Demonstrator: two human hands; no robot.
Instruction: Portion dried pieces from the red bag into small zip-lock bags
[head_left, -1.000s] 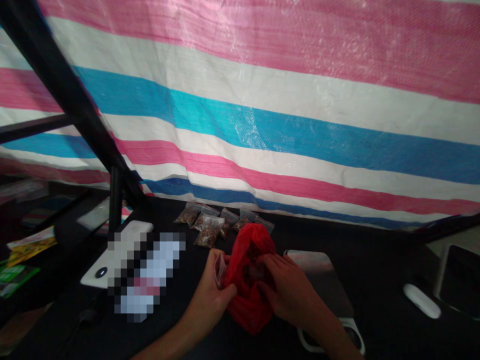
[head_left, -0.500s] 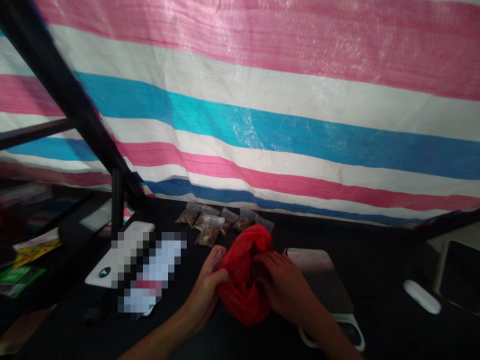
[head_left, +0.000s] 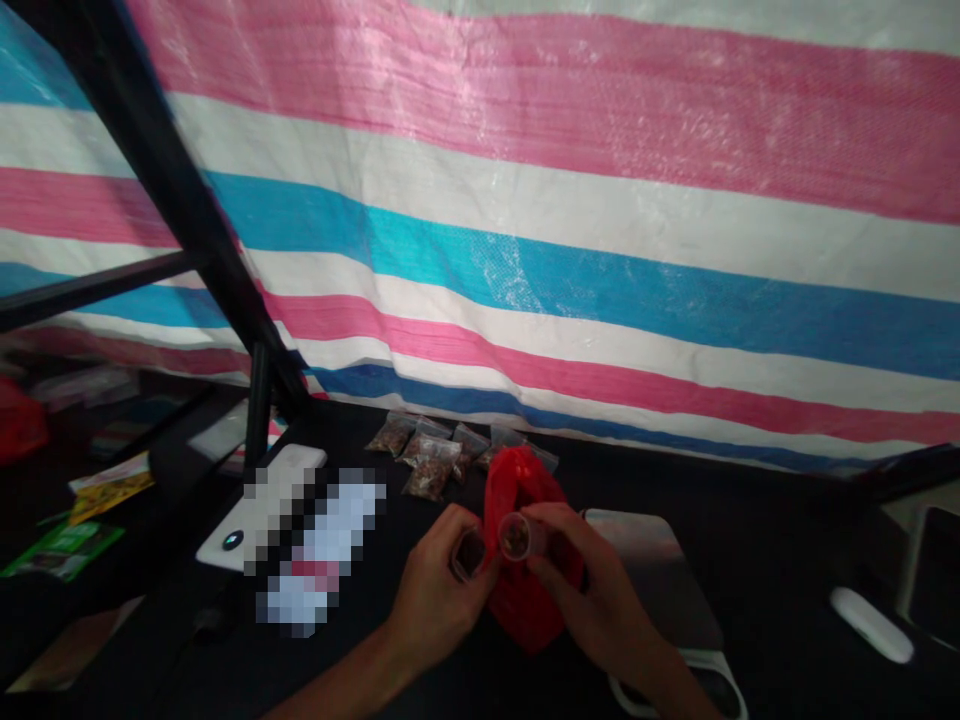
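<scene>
My left hand (head_left: 439,580) is closed around a small clear plastic bag (head_left: 469,555), its mouth held round and open towards me. Between the thumb and fingers of my right hand (head_left: 589,565) is a small clear cup (head_left: 516,537), tilted so that brownish dried bits show inside. The cup's rim is close to the small bag's mouth. Behind and below the cup sits a crumpled red plastic bag (head_left: 532,605); whether a finger also grips it is unclear. Just beyond lie several small zip bags (head_left: 433,470) filled with brown bits.
Right of my hands is a flat scale (head_left: 652,570) with a metal-looking top, partly under my right forearm. A white power bank (head_left: 296,465) and a blurred-out white packet (head_left: 330,550) lie left. A white oval case (head_left: 871,625) lies far right. A striped sheet (head_left: 562,250) hangs behind.
My right hand has come out of the red bag holding the small cup of brown bits. My left hand has turned, bringing the clear bag's open mouth into view. The view has shifted slightly left.
</scene>
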